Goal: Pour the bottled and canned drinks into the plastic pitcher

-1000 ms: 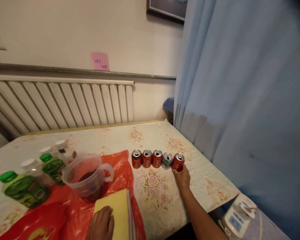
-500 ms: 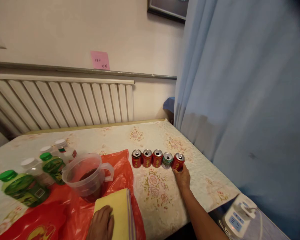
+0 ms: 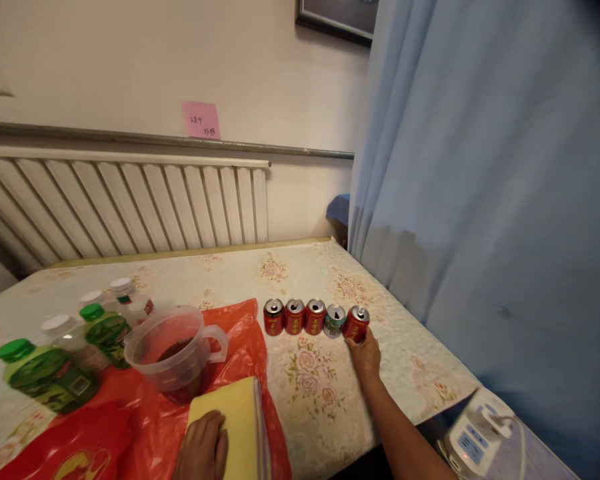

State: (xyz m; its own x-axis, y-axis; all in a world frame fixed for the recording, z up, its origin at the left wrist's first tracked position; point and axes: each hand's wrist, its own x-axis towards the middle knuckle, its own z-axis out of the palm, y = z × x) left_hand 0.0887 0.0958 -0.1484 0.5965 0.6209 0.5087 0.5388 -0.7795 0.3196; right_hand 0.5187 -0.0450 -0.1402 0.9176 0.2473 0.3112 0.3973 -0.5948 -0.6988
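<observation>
At the right end of a row of drink cans, my right hand (image 3: 366, 358) has its fingers closed on a red can (image 3: 356, 325), which stands upright on the table. A green-and-white can (image 3: 335, 322) stands just to its left. Three red cans, the nearest of them a red can (image 3: 315, 317), continue the row leftward; the tops I can see have opened mouths. My left hand (image 3: 203, 448) lies on a folded yellow cloth (image 3: 239, 417), fingers resting over its surface and gripping nothing. Beyond the cloth is a clear plastic measuring jug (image 3: 165, 367) with dark liquid inside.
Under the jug and cloth spreads a red plastic sheet (image 3: 245, 333). Several bottles stand at left, including a green-capped bottle (image 3: 47, 377). A red tray (image 3: 75, 443) lies at the front left. A power strip (image 3: 473, 433) is at lower right, beside a blue curtain (image 3: 480, 200).
</observation>
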